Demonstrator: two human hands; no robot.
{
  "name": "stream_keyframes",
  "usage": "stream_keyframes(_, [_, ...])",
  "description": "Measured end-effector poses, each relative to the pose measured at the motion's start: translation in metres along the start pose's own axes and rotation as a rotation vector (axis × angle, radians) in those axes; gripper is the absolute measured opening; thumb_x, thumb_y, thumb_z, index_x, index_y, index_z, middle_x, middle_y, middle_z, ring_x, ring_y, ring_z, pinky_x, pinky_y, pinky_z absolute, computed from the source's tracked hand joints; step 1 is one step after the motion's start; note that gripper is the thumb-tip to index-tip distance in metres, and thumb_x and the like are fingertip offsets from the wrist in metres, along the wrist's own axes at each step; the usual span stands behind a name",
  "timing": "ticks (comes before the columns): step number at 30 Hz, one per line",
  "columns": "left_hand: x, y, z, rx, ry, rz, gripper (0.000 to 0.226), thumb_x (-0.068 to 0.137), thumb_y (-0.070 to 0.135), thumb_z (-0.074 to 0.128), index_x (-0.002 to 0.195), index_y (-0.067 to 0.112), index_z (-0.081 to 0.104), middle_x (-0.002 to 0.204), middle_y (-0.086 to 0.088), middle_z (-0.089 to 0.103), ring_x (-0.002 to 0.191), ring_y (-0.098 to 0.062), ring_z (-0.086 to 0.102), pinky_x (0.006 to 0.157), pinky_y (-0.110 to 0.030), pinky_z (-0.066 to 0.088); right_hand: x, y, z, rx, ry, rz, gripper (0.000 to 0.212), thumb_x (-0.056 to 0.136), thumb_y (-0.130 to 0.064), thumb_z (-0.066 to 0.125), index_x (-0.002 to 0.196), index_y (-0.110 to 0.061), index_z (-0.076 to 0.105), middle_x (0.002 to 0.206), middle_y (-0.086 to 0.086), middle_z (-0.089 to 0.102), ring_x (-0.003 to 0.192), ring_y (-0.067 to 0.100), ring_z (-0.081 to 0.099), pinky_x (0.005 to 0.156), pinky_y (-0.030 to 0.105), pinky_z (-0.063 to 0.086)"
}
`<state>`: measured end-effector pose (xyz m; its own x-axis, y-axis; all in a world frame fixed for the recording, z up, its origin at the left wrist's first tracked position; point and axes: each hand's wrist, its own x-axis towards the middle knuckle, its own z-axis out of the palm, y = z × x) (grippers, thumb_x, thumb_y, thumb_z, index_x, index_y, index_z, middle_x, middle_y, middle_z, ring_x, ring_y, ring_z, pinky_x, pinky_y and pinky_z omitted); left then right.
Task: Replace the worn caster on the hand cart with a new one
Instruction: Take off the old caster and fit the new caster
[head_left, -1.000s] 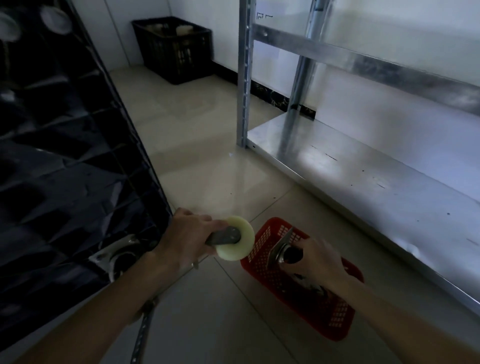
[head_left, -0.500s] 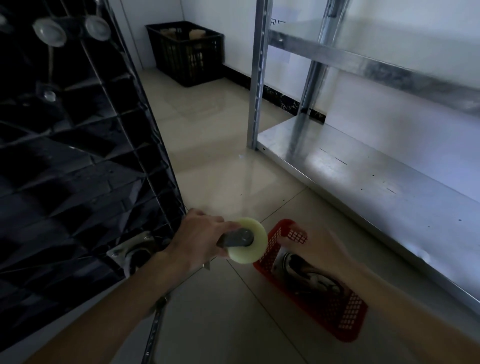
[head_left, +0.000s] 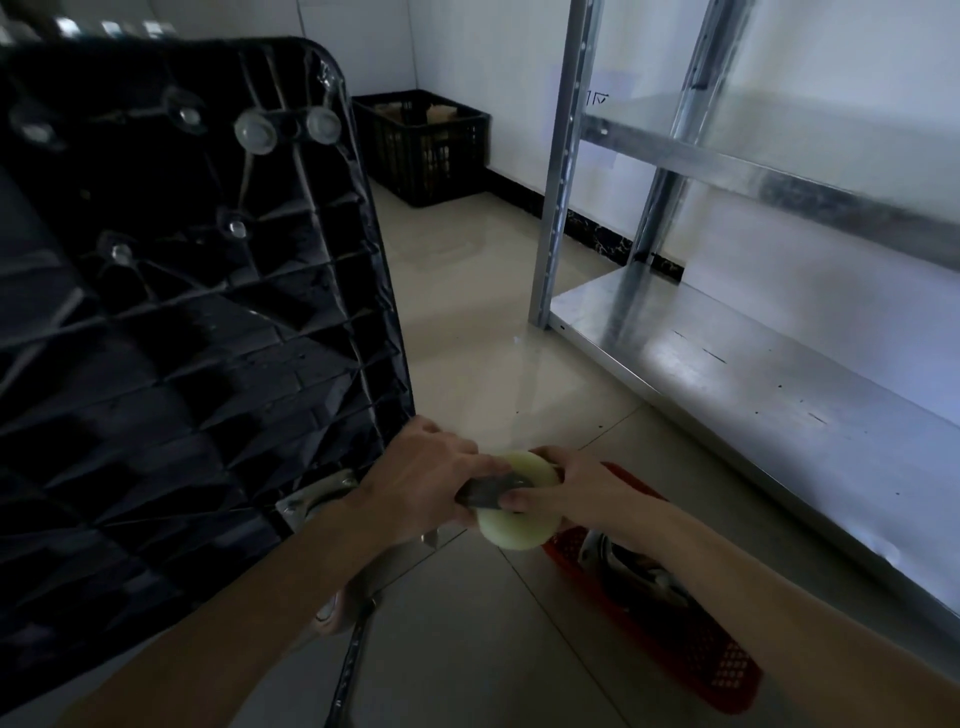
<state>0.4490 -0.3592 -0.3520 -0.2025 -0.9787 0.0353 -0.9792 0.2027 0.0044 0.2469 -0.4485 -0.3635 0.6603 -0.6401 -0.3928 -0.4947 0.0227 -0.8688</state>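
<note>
While both hands (head_left: 519, 493) grip caster (head_left: 519, 525), floor (head_left: 467, 322) beyond.

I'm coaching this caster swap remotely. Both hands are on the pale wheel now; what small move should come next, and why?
Probably carry the caster left to the bare mounting plate on the tipped cart and seat it. The left hand and right hand both grip it just beside that plate, clear of the red basket.
</note>
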Motion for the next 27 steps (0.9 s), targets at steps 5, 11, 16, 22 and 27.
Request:
stream_keyframes(5, [-0.003,-0.007,-0.006,-0.02,0.096,-0.008,0.063,0.085,0.055,0.07,0.142,0.041,0.047,0.117,0.012,0.065,0.112,-0.016,0.057,0.102,-0.037,0.031,-0.005,-0.007,0.012,0.078,0.163,-0.004,0.055,0.074,-0.036,0.089,0.121,-0.029,0.061,0.109,-0.006,0.07,0.095,0.011,0.068,0.062,0.021,0.055])
stream_keyframes(11, [-0.021,0.0,-0.007,-0.24,0.583,-0.163,0.076,0.071,0.057,0.081,0.138,0.027,0.058,0.131,0.006,0.059,0.121,-0.019,0.056,0.101,-0.044,0.048,-0.018,-0.006,0.002,0.28,0.366,0.004,0.057,0.065,-0.039,0.093,0.114,-0.027,0.066,0.108,-0.002,0.071,0.099,0.017,0.07,0.08,0.038,0.063])
stream_keyframes(16, [-0.035,0.034,-0.004,-0.778,0.76,-0.636,0.069,0.077,0.066,0.068,0.134,0.03,0.056,0.123,0.012,0.054,0.11,-0.005,0.054,0.086,-0.02,0.045,-0.027,-0.007,0.0,0.444,0.538,0.015,0.049,0.068,-0.038,0.092,0.109,-0.024,0.068,0.106,0.002,0.072,0.097,0.019,0.071,0.084,0.042,0.063])
stream_keyframes(22, [-0.023,0.063,-0.001,-1.327,0.552,-0.718,0.057,0.082,0.065,0.062,0.134,0.043,0.057,0.118,0.015,0.065,0.11,-0.004,0.062,0.087,-0.024,0.051,-0.039,-0.016,0.014,0.504,0.58,-0.005,0.043,0.072,-0.039,0.089,0.106,-0.025,0.067,0.103,0.002,0.071,0.095,0.019,0.071,0.084,0.042,0.062])
stream_keyframes(27, [-0.015,0.073,0.003,-1.53,0.548,-0.928,0.019,0.091,0.07,0.05,0.092,0.056,0.063,0.1,0.022,0.067,0.107,-0.004,0.061,0.102,-0.045,0.051,-0.045,-0.02,0.033,0.487,0.515,-0.022,0.04,0.071,-0.036,0.089,0.104,-0.028,0.067,0.103,0.001,0.07,0.095,0.017,0.068,0.085,0.039,0.061])
